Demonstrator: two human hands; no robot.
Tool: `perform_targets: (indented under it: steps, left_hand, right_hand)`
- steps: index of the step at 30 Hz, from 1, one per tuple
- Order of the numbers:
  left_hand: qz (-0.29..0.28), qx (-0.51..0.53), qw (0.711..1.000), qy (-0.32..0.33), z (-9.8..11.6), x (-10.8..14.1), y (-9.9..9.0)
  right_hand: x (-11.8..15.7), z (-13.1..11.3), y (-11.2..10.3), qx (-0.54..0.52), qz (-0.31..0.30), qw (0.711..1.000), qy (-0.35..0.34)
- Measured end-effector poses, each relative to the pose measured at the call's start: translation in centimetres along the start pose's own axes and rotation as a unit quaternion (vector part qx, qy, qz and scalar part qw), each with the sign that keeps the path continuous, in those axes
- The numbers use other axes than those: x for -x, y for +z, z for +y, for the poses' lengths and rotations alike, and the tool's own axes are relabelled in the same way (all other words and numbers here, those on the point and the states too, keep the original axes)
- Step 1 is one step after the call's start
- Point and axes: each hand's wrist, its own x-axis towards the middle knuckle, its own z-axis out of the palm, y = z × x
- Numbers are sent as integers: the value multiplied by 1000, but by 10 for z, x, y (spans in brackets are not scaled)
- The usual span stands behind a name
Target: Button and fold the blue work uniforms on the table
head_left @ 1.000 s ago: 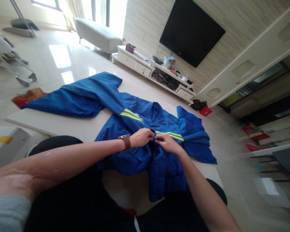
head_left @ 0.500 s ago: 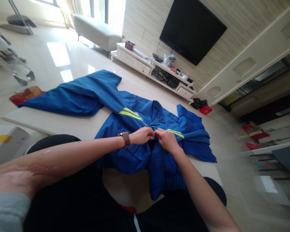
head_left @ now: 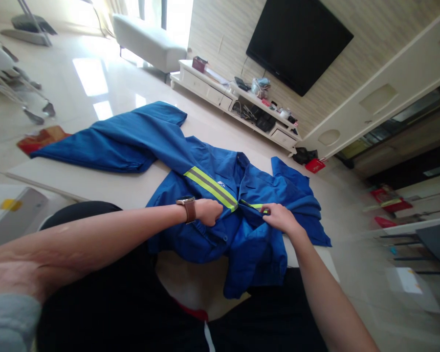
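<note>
A blue work jacket point(head_left: 212, 159) with yellow and grey reflective strips lies spread on a pale table point(head_left: 132, 189), collar away from me and one sleeve stretched out to the left. My left hand point(head_left: 208, 211), below a brown-strapped watch point(head_left: 188, 208), is closed on the left front panel, just under the reflective strip point(head_left: 212, 186). With my right hand point(head_left: 280, 217) I pinch the edge of the right front panel and hold it pulled aside, so its dark underside shows. The two panels stand apart at the chest. A button point(head_left: 225, 238) shows lower on the left panel.
Beyond the table stands a low white TV cabinet point(head_left: 205, 88) crowded with small items, under a wall-mounted television point(head_left: 298, 44). A pale bench point(head_left: 150, 44) is by the window. Red bags point(head_left: 315, 165) sit on the floor to the right, and a grey-white box point(head_left: 25, 215) is at near left.
My hands have moved apart from the middle of the jacket, left hand leftward and right hand rightward. The front panels have parted, and more of the left reflective strip is exposed.
</note>
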Motion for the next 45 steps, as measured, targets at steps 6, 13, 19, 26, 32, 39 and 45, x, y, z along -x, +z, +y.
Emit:
perform_targets:
  steps: [6, 13, 19, 26, 32, 39, 45]
  left_hand:
    - [-44, 37, 997, 55, 11, -11, 5]
    - [-31, 31, 998, 44, 7, -12, 3]
    - [168, 42, 984, -34, 13, -22, -6]
    - [272, 3, 959, -81, 22, -34, -5]
    - [273, -45, 959, -57, 13, -33, -10]
    - [240, -79, 966, 55, 4, -33, -21]
    - [215, -58, 973, 66, 1, -32, -20]
  right_hand:
    - [-7, -45, 9, -2, 88, 985, -146]
    - [-41, -75, 45, 46, 50, 989, -131]
    - [-52, -51, 42, -171, 103, 963, -184]
    - [-37, -39, 10, -310, 138, 907, -250]
    - [-37, -38, 9, -341, 107, 891, -279]
    - [-37, -32, 9, -241, 148, 919, -273]
    - [-31, -43, 7, -114, 173, 954, -218]
